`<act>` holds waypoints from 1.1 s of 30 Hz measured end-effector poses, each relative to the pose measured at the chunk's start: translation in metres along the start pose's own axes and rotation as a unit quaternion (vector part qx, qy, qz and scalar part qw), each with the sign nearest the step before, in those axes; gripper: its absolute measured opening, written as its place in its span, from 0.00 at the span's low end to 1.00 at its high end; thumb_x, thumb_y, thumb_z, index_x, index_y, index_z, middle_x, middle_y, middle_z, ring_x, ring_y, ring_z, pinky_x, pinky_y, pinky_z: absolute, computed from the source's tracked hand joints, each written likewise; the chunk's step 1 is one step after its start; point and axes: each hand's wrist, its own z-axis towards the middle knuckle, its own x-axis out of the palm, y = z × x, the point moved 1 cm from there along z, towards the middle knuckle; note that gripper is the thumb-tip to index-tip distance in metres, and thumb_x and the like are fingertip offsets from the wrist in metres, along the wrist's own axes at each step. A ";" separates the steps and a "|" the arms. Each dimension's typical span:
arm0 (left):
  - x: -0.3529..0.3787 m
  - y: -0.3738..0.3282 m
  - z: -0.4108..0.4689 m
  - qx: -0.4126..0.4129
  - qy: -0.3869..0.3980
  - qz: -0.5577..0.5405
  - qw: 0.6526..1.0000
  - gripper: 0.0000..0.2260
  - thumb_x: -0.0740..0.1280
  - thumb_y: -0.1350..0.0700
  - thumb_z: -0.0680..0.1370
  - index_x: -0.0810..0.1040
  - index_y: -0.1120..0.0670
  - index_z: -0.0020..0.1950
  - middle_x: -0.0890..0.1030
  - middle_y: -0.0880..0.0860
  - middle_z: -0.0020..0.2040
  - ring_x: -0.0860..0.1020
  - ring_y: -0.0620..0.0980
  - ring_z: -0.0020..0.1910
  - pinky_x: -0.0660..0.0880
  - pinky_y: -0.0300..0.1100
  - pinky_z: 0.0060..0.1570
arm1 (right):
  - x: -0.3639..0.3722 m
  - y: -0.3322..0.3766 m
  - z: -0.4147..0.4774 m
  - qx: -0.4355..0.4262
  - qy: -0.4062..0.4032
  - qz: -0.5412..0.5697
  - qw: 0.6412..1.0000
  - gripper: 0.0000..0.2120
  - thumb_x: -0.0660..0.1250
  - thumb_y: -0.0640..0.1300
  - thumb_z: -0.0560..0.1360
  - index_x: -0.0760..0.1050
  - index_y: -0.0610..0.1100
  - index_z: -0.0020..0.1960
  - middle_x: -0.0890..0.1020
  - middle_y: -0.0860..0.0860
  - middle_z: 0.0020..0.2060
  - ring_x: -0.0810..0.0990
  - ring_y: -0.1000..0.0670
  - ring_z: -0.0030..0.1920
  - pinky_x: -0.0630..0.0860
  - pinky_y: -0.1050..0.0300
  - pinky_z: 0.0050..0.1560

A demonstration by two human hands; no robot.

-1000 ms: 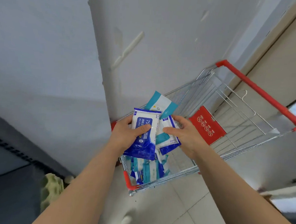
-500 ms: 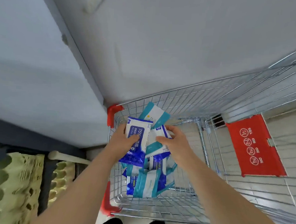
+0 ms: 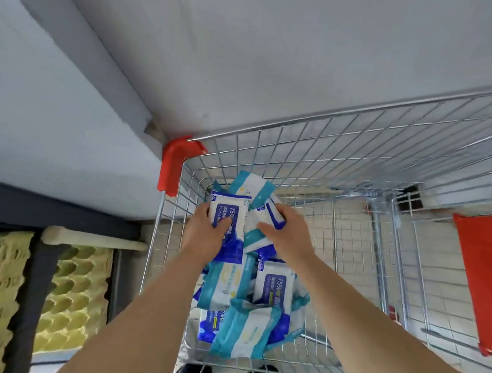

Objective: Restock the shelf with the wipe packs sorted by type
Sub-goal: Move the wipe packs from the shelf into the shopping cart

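1. Left hand (image 3: 204,237) is gripping a blue wipe pack (image 3: 231,214); right hand (image 3: 286,236) is clutching mixed packs (image 3: 253,186) above the cart (image 3: 344,113).
2. Loose pile (image 3: 273,289) is lying unsorted in the cart; shelving is likely not yet beginning.

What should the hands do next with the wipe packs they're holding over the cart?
Probably lift both handfuls up out of the cart and carry them toward the shelf. The left hand grips a blue 75% pack. The right hand grips a mixed bunch of teal and blue packs. Both hands look full, with loose packs lying below.
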 end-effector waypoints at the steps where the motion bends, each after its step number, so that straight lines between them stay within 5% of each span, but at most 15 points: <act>1: 0.001 0.000 0.000 0.001 -0.006 0.021 1.000 0.14 0.68 0.55 0.77 0.72 0.54 0.61 0.80 0.50 0.51 0.79 0.51 0.48 0.78 0.48 0.49 | -0.001 0.000 0.001 -0.015 -0.004 -0.032 0.999 0.17 0.73 0.43 0.69 0.76 0.48 0.57 0.80 0.49 0.49 0.80 0.51 0.47 0.79 0.52 0.47; 4: 0.001 -0.006 -0.004 0.024 -0.017 0.099 0.995 0.15 0.66 0.54 0.78 0.71 0.55 0.63 0.78 0.54 0.56 0.77 0.54 0.54 0.75 0.52 0.55 | -0.007 0.007 -0.001 -0.077 -0.009 -0.130 0.989 0.17 0.71 0.46 0.70 0.76 0.47 0.58 0.77 0.50 0.50 0.77 0.50 0.51 0.75 0.56 0.50; 9: -0.026 -0.036 -0.040 0.071 -0.015 0.256 0.964 0.13 0.61 0.56 0.81 0.70 0.57 0.64 0.73 0.56 0.61 0.73 0.55 0.58 0.73 0.49 0.59 | -0.022 0.043 -0.034 -0.196 0.015 -0.256 0.946 0.21 0.64 0.48 0.77 0.70 0.45 0.69 0.73 0.51 0.68 0.70 0.51 0.67 0.68 0.55 0.67; 15: -0.097 -0.102 -0.131 0.170 -0.066 0.388 0.904 0.15 0.62 0.53 0.80 0.70 0.51 0.67 0.74 0.50 0.64 0.74 0.51 0.61 0.69 0.45 0.63 | -0.050 0.134 -0.112 -0.336 -0.014 -0.285 0.897 0.20 0.66 0.49 0.77 0.74 0.43 0.67 0.77 0.48 0.64 0.72 0.46 0.66 0.68 0.52 0.67; 20: -0.180 -0.127 -0.230 0.215 -0.238 0.314 0.894 0.12 0.63 0.53 0.76 0.81 0.54 0.54 0.84 0.52 0.49 0.81 0.57 0.45 0.76 0.50 0.50 | -0.062 0.229 -0.209 -0.466 -0.035 -0.302 0.831 0.15 0.69 0.47 0.73 0.78 0.42 0.58 0.82 0.49 0.52 0.80 0.46 0.53 0.76 0.53 0.55; 27: -0.306 -0.133 -0.366 0.209 -0.356 0.279 0.867 0.16 0.60 0.49 0.77 0.81 0.54 0.58 0.84 0.51 0.51 0.82 0.55 0.47 0.76 0.50 0.50 | -0.041 0.331 -0.350 -0.581 -0.021 -0.281 0.764 0.14 0.70 0.43 0.72 0.79 0.40 0.56 0.84 0.48 0.49 0.82 0.46 0.48 0.79 0.55 0.48; 33: -0.405 -0.074 -0.465 0.187 -0.456 0.271 0.827 0.15 0.62 0.49 0.76 0.81 0.52 0.57 0.83 0.49 0.52 0.81 0.53 0.49 0.75 0.48 0.52 | 0.023 0.390 -0.465 -0.650 -0.007 -0.248 0.719 0.18 0.66 0.46 0.73 0.78 0.42 0.61 0.83 0.50 0.55 0.81 0.48 0.55 0.68 0.61 0.56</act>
